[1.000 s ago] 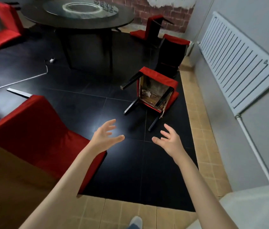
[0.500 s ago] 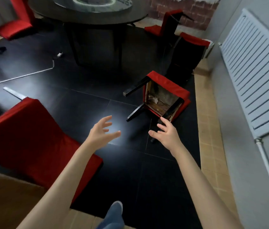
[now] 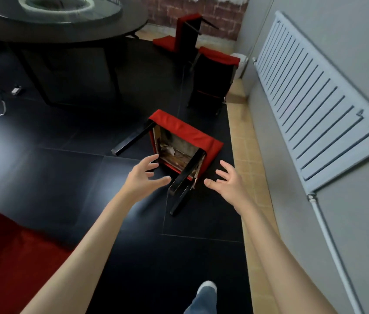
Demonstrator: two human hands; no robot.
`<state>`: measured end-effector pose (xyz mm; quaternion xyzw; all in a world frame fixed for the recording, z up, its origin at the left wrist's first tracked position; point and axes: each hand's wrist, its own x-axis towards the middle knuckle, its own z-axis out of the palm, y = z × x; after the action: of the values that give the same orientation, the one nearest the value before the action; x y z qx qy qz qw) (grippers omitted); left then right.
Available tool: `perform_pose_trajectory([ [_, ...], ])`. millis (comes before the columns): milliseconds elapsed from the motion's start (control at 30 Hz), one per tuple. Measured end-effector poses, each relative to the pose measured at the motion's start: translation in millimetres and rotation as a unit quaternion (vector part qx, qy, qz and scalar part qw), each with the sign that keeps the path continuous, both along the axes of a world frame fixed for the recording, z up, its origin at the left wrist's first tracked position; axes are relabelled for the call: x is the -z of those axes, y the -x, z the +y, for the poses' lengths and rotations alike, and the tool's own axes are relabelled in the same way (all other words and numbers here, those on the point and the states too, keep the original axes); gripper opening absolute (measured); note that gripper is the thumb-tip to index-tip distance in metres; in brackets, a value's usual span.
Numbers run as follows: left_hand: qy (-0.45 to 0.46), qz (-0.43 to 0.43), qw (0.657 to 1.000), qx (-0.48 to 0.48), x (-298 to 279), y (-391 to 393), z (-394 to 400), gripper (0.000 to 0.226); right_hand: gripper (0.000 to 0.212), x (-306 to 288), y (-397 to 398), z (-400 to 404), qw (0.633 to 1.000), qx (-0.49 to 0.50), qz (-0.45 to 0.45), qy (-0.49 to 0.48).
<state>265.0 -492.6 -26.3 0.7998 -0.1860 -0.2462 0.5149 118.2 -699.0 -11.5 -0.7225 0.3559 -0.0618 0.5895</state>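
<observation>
- Since the earlier frames the person had stepped in. The hands, which had hung well short of the toppled chair point(image 3: 185, 130), now flanked its near end.
- The left hand point(image 3: 143, 175) sat just beside the seat's near-left corner and the right hand point(image 3: 228, 182) near its right side, with the closest leg point(image 3: 186, 173) between them.
- The fingers point(image 3: 150, 158) of the left hand were spread and lightly curved, as were those of the right point(image 3: 225, 165), and neither hand held anything. Whether the left fingertips already brushed the seat frame could not be told.
- That suggested the approach was over and the grasp was next, probably on the leg or seat frame to stand the chair up.
- The chair lay on its side on the black floor point(image 3: 65, 177), close to the tan tile strip point(image 3: 253, 155) below the radiator point(image 3: 314, 98), with its underside turned to the camera.
- Its seat was wrapped in red fabric, slightly wrinkled at the edge. The open underside showed rough, pale, worn board.
- The legs were straight, square-sectioned and glossy black, so probably hard and slick to grip.
- The floor tiles were polished and reflective, so a leg might slide on them during the lift.
- An upright chair point(image 3: 213, 82) with a dark back stood just behind, and a round dark table point(image 3: 65, 26) stood further off.
</observation>
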Motion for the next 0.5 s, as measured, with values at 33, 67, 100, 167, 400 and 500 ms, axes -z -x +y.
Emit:
perform_pose_trajectory([
  [33,-0.002,-0.002,1.000,-0.005,1.9,-1.5,-23.3,0.075,0.091,0.9,-2.3,-23.5,1.000,-0.002,0.005,0.004],
  [67,-0.005,-0.002,1.000,-0.013,3.2,-2.5,-46.4,0.076,0.090,1.5,-4.9,-47.1,1.000,-0.007,0.011,0.006],
  [100,-0.004,-0.002,1.000,-0.019,4.1,-3.8,-69.1,0.076,0.090,2.0,-7.8,-70.3,1.000,-0.012,0.017,0.007],
  [167,0.001,-0.004,1.000,-0.023,6.4,-7.2,-114.2,0.075,0.091,2.3,-14.6,-115.5,0.999,-0.025,0.020,0.012],
  [400,-0.008,-0.002,0.999,-0.038,20.2,-29.4,-245.0,0.078,0.091,7.0,-45.9,-245.1,0.997,-0.054,0.047,0.018],
  [500,-0.007,-0.004,0.999,-0.050,25.1,-49.9,-294.0,0.078,0.091,12.9,-71.9,-294.2,0.996,-0.071,0.057,0.022],
])
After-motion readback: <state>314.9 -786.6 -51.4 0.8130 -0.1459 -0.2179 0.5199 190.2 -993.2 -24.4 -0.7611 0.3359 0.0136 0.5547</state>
